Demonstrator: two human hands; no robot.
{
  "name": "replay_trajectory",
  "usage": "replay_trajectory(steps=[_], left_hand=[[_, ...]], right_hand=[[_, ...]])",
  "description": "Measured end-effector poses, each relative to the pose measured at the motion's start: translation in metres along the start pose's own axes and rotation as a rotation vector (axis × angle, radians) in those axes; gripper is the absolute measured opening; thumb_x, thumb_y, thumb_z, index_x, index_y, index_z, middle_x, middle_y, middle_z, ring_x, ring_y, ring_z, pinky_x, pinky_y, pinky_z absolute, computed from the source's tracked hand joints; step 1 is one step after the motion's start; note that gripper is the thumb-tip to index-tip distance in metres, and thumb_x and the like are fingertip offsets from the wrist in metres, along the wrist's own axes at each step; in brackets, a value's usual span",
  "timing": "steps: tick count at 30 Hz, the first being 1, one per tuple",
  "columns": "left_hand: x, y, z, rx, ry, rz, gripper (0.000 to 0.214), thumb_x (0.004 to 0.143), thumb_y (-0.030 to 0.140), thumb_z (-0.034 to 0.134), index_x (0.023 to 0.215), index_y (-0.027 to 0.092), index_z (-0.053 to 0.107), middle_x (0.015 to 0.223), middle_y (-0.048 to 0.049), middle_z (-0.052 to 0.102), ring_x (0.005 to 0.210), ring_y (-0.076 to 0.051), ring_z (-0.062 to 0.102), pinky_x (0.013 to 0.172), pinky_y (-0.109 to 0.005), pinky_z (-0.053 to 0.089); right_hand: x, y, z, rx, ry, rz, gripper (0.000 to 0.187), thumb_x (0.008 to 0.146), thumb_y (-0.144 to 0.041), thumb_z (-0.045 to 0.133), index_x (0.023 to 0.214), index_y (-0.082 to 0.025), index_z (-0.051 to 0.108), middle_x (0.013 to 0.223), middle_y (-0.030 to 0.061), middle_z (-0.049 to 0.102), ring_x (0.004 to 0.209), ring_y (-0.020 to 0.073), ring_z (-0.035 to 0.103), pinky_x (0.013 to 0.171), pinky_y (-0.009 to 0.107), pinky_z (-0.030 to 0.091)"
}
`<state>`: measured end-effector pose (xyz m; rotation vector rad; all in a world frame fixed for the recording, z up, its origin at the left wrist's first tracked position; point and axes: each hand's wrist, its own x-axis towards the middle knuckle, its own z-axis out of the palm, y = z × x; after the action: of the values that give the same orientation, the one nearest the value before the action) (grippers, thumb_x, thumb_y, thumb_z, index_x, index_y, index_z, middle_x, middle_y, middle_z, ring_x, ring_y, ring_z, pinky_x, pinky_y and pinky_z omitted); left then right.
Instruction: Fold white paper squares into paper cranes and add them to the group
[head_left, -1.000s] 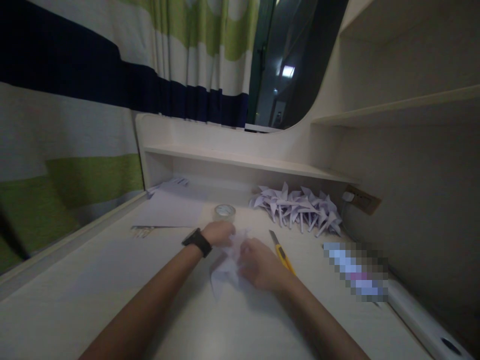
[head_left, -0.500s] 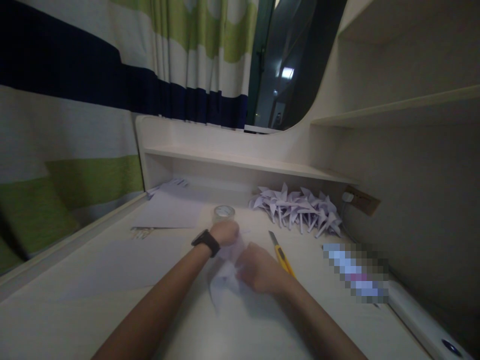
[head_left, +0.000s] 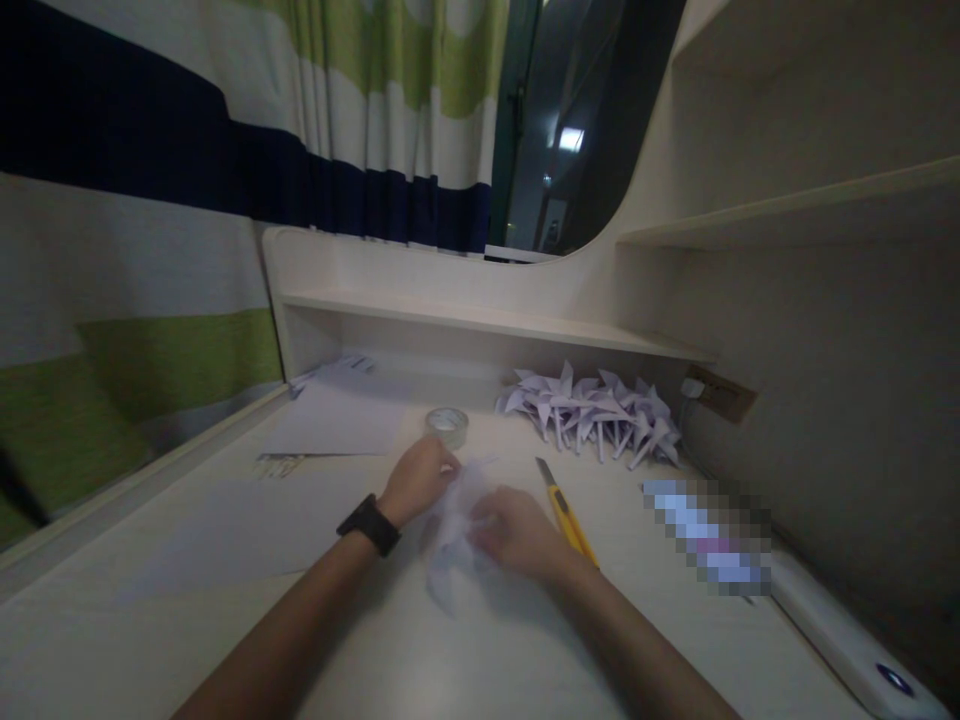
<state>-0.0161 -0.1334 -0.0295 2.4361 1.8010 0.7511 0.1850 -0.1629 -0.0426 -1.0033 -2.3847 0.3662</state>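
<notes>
A white paper pinwheel [head_left: 448, 565], partly blurred, is between my two hands just above the desk. My left hand [head_left: 418, 480], with a dark watch on its wrist, has its fingers pinched at the paper's upper left edge. Closed on the pinwheel's right side is my right hand [head_left: 519, 532]; its fingertips are partly smeared. Right behind my left hand stands a roll of clear tape [head_left: 447, 428]. A yellow utility knife [head_left: 568, 518] lies to the right of my right hand, blade pointing away.
Several finished paper pinwheels [head_left: 592, 410] are piled at the back right. Paper sheets [head_left: 337, 415] lie at the back left, with another sheet [head_left: 247, 530] nearer. A blurred-out object [head_left: 705, 540] and a white bar-shaped thing [head_left: 840, 630] line the right side. A shelf [head_left: 465, 315] overhangs the back.
My left hand has moved left and turned, its fingers now showing at the paper's edge. The pinwheel has shifted slightly, and my right hand has stayed nearly in place.
</notes>
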Motion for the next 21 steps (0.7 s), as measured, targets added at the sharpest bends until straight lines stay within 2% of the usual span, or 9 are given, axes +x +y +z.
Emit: replay_trajectory(steps=[6,8,14,19,21], left_hand=[[-0.015,0.014,-0.004,0.025,-0.080,-0.106,0.028,0.086,0.032,0.051,0.075,0.022,0.074,0.082,-0.0096,0.072,0.081,-0.024,0.064,0.071,-0.030,0.040],[-0.017,0.017,-0.004,-0.021,-0.065,-0.130,0.028,0.085,0.031,0.050,0.073,0.021,0.073,0.081,-0.0097,0.072,0.081,-0.023,0.065,0.070,-0.029,0.040],[-0.011,0.013,0.001,-0.368,-0.004,-0.122,0.031,0.086,0.033,0.048,0.075,0.017,0.073,0.073,-0.0068,0.072,0.069,-0.019,0.065,0.061,-0.025,0.041],[-0.008,0.009,0.013,-0.721,-0.009,-0.311,0.031,0.084,0.037,0.052,0.080,0.013,0.071,0.072,-0.0081,0.072,0.062,-0.018,0.066,0.053,-0.024,0.047],[-0.009,0.008,0.015,-0.827,-0.014,-0.325,0.025,0.081,0.032,0.056,0.078,0.012,0.070,0.072,-0.0087,0.071,0.063,-0.018,0.066,0.054,-0.025,0.049]], right_hand=[[0.000,-0.002,0.004,0.015,-0.020,0.010,0.019,0.074,-0.025,0.063,0.089,-0.017,0.072,0.087,0.0062,0.073,0.078,0.0201,0.066,0.073,0.028,0.046],[-0.001,-0.002,0.004,0.032,-0.014,0.007,0.019,0.074,-0.024,0.063,0.089,-0.018,0.072,0.087,0.0061,0.074,0.077,0.0195,0.066,0.073,0.028,0.046],[0.001,0.001,0.006,0.102,0.031,0.044,0.018,0.071,-0.023,0.066,0.087,-0.018,0.072,0.083,0.0053,0.073,0.071,0.0180,0.064,0.068,0.027,0.046],[0.002,0.001,0.006,0.140,0.060,0.109,0.016,0.072,-0.023,0.066,0.086,-0.017,0.071,0.074,0.0039,0.071,0.061,0.0153,0.059,0.058,0.024,0.043],[0.003,0.000,0.005,0.148,0.059,0.130,0.017,0.072,-0.021,0.065,0.087,-0.016,0.071,0.074,0.0039,0.071,0.061,0.0150,0.059,0.057,0.024,0.042]])
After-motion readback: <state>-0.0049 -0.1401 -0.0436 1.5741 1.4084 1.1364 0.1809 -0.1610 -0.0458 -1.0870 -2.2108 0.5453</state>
